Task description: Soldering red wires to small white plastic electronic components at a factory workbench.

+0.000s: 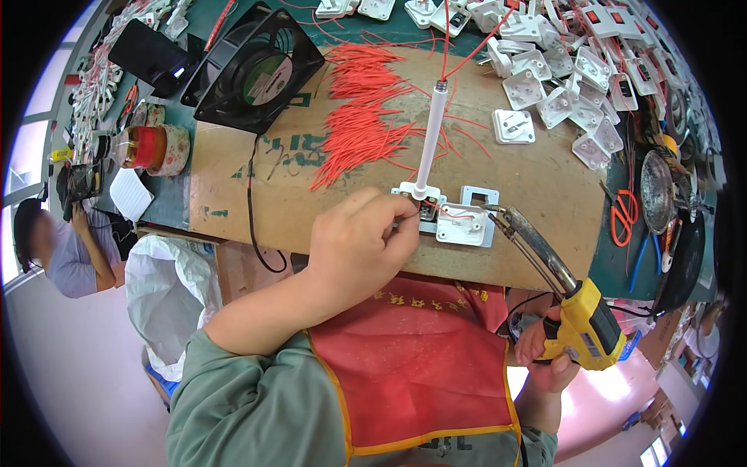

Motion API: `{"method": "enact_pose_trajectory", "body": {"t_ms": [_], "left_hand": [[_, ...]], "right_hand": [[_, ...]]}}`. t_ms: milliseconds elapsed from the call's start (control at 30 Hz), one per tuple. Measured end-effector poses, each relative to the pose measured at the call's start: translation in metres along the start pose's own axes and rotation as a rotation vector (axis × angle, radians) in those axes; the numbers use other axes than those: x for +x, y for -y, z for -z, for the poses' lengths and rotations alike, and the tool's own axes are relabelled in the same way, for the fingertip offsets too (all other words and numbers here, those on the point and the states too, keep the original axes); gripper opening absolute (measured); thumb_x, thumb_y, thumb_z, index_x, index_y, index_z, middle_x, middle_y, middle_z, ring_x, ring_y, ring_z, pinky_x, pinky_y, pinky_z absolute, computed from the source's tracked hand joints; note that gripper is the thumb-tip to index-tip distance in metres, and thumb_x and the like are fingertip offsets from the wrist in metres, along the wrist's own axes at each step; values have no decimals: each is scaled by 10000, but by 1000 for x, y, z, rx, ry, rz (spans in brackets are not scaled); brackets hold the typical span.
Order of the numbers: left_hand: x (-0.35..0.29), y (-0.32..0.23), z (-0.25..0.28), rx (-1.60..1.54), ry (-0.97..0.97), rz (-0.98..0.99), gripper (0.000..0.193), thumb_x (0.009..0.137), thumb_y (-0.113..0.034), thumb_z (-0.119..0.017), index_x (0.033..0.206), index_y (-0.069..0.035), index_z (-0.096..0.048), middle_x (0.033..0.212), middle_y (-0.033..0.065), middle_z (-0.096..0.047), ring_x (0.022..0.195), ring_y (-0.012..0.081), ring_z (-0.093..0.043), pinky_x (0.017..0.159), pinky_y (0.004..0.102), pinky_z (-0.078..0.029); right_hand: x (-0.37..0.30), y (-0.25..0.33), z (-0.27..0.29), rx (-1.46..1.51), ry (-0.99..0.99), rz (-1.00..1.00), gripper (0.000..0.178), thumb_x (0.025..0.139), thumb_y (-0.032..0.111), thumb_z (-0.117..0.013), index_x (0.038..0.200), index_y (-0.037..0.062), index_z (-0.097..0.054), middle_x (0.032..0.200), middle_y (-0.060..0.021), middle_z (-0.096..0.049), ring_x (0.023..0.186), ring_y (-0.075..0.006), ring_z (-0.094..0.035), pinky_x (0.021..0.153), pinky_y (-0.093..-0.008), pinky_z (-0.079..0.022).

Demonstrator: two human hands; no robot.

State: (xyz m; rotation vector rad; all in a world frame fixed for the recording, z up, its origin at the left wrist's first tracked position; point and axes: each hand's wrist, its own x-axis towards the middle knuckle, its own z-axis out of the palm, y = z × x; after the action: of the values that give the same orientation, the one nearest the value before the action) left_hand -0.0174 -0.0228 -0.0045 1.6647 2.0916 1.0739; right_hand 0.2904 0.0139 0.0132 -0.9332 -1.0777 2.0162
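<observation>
My left hand (362,237) is closed in a pinch at the left end of a small white fixture (481,196). What its fingertips hold is hidden. On the fixture sits an open white plastic housing (461,226) with a short red wire across it. A slim white post (432,144) rises beside my fingertips, with red wires running up from its top. Down at the right, my right hand (548,350) grips a yellow soldering gun (591,327) by its handle. The gun's metal tip points left, close to the housing's right edge.
Red wires (362,117) lie heaped on the cardboard sheet (545,233). A black fan (261,70) stands at the back left. White plastic housings (556,93) are piled at the back right, near red-handled scissors (624,218). Another person (74,249) sits at far left.
</observation>
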Motion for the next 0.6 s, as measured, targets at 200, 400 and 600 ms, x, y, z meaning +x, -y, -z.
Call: {"method": "enact_pose_trajectory", "body": {"t_ms": [200, 400, 600], "left_hand": [[5, -4, 16, -105, 54, 30, 122, 757, 0, -680, 839, -57, -609, 773, 64, -584, 586, 181, -582, 531, 317, -475], [11, -6, 34, -345, 283, 189, 129, 844, 46, -672, 964, -2, -672, 907, 60, -661, 690, 78, -604, 581, 218, -465], [26, 0, 40, -747, 504, 490, 139, 880, 21, -689, 1017, 9, -708, 949, 57, -686, 770, 93, -623, 649, 220, -495]], "right_hand": [[0, -2, 1, 9, -3, -25, 768, 816, 481, -767, 1280, -41, -446, 643, -26, -482, 501, -140, -486, 465, -267, -435], [-2, -3, 2, 10, -10, -10, 764, 816, 478, -767, 1288, -30, -447, 644, -24, -480, 505, -141, -486, 465, -274, -428], [0, -3, -2, 8, -12, -18, 782, 812, 491, -768, 1296, -32, -446, 648, -22, -483, 508, -140, -485, 468, -276, -430]]}}
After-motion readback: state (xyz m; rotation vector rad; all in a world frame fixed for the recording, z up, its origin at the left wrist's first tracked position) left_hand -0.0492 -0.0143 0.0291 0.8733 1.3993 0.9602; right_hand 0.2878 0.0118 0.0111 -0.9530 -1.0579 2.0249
